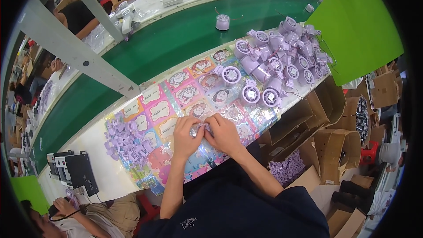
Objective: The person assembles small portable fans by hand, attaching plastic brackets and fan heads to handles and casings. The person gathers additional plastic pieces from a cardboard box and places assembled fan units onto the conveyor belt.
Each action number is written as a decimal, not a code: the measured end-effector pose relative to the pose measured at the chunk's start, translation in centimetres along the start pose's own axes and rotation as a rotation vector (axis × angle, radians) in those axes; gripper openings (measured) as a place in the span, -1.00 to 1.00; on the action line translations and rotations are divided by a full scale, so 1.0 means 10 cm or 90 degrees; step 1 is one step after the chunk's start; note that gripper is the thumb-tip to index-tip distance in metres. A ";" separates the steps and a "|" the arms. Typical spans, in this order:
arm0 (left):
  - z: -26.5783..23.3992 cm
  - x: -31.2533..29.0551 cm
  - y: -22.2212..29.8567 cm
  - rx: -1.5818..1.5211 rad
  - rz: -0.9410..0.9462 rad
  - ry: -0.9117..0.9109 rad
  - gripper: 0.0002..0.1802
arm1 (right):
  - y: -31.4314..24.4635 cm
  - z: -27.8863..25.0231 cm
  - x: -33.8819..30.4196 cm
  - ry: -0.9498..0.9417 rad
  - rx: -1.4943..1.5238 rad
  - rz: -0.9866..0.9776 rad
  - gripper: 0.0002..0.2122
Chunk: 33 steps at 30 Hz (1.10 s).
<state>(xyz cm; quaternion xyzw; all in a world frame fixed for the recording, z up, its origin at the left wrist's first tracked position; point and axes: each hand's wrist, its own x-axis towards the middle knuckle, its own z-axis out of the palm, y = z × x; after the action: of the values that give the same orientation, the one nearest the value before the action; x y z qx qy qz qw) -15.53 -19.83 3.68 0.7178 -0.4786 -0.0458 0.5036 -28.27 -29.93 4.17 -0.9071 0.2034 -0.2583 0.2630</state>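
Observation:
My left hand [187,137] and my right hand [224,135] meet over the front middle of the table. Both are closed, thumbs and fingers pinching a small lavender plastic part [203,126] between them. Fingers cover most of it, so its exact shape is hidden. Beneath them lies a shiny, colourful sheet printed with cartoon pictures [178,78]. To the left of my hands is a heap of small lavender plastic parts [130,140]. A large pile of lavender round housings with thin wires [282,61] stands at the right; one housing [231,75] lies nearest my hands.
Behind the table runs a green conveyor belt [167,28] carrying a single housing [223,22]. A metal post [79,48] rises at left, near black boxy devices [72,172]. Cardboard boxes [338,154] stand at right. A co-worker [88,220] sits lower left.

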 end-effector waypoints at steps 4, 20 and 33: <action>-0.02 0.01 0.03 -0.002 0.023 -0.014 -0.78 | 0.02 0.01 -0.03 0.010 -0.002 0.016 -0.73; -0.06 -0.01 0.03 0.010 0.047 -0.054 -0.71 | 0.05 -0.01 -0.05 0.001 0.051 0.040 -0.78; -0.02 -0.02 -0.01 0.013 0.037 -0.045 -0.72 | 0.02 0.00 -0.03 0.011 0.009 0.010 -0.78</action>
<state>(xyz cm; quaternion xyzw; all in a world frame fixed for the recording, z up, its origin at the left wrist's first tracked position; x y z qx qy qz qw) -15.43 -19.54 3.63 0.7066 -0.5171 -0.0519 0.4803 -28.56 -29.94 3.92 -0.9013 0.2108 -0.2656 0.2695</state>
